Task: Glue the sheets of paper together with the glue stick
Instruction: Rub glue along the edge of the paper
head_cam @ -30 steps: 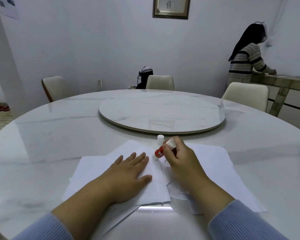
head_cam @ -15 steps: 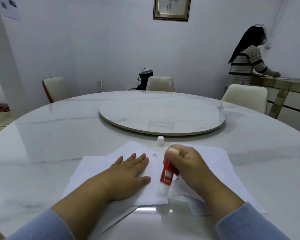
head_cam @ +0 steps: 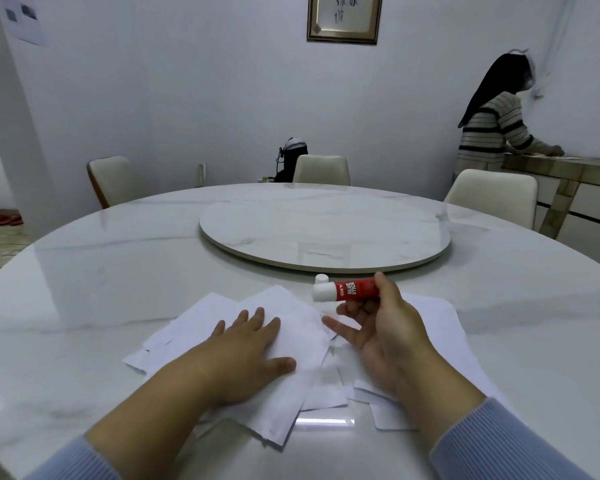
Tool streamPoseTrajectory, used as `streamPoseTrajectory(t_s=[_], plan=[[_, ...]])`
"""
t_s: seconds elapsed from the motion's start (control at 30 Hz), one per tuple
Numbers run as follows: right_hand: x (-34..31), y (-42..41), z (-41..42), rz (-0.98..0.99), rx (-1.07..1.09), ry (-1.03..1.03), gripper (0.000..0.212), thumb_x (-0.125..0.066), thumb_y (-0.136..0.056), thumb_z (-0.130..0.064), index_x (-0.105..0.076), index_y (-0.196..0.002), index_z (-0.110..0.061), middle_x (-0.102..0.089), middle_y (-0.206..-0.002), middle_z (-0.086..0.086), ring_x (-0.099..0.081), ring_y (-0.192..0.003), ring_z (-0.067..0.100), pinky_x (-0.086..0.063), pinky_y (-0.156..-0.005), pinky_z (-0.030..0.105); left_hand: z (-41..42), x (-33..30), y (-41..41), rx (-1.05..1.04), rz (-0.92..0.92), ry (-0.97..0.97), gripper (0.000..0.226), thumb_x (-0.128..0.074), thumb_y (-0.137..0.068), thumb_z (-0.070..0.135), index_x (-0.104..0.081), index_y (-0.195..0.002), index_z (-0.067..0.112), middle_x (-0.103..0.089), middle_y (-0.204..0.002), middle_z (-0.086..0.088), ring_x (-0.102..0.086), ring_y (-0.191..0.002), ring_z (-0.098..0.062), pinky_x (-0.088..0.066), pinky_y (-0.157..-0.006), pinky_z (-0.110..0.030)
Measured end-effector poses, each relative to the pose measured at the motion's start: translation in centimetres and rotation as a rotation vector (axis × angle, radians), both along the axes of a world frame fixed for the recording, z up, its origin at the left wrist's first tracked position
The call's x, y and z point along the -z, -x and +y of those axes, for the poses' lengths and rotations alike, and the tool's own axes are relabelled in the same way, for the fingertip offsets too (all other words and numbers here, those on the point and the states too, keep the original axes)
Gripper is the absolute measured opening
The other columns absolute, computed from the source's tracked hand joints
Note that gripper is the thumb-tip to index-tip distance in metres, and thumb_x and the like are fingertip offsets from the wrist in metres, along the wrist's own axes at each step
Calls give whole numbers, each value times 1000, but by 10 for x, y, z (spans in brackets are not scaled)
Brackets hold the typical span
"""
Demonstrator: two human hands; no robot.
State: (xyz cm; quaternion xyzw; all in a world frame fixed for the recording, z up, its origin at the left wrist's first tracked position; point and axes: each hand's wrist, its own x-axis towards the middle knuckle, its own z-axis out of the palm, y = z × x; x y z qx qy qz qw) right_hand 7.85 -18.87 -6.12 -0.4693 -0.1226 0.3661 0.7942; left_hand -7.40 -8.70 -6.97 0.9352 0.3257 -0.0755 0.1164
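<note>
White marble desk [head_cam: 84, 278] – overlapping paper sheets [head_cam: 291, 327] on its near edge. Left hand [head_cam: 246, 348] flat on sheets, fingers straight. Right hand [head_cam: 385, 327] pinches red glue stick [head_cam: 347, 291] above them – cap [head_cam: 321, 279] beside.

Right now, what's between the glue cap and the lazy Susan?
Head view: only bare marble table between the small white cap and the lazy Susan rim; the cap stands apart from it.
</note>
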Motion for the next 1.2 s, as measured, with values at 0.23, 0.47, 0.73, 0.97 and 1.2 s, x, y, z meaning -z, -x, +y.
streamPoseTrajectory(t_s=[0.23,0.47,0.73,0.97,1.2], plan=[[3,1,9,80,-32,66,37,-37,-101,-35,-54,-86,-5,-53,-61,10,-64,-74,27,-47,-90,42,5,-6,5,91,-30,76,74,-46,-88,57,-8,-149,38,6,-160,13,10,-146,-7,8,-120,-37],[7,0,12,29,-68,96,37,-37,-101,-33,-56,-86,-5,-56,-46,4,-64,-71,26,-50,-86,36,16,-15,13,176,-90,167,70,-60,-84,48,-20,-142,51,0,-152,31,9,-139,8,8,-117,-29],[8,-3,11,-206,1,52,34,-41,-99,-37,-60,-93,-9,-63,-62,4,-63,-68,20,-52,-82,33,13,4,6,-29,-34,-10,74,-31,-90,61,-1,-150,30,8,-160,8,10,-147,-12,4,-121,-36],[-16,7,32,-1133,-57,304,10,-50,-95,-33,-56,-92,-27,-65,-70,-18,-52,-63,1,-41,-58,21,11,16,3,-53,-132,-88,68,-20,-94,57,3,-151,28,9,-160,11,12,-146,-8,5,-121,-37],[-2,11,60,-1596,-146,544,19,-42,-96,-39,-55,-99,-26,-67,-100,-10,-58,-94,13,-35,-95,36,17,15,4,-23,-100,-66,56,-13,-99,34,6,-151,24,13,-160,9,12,-146,-8,6,-120,-36]])
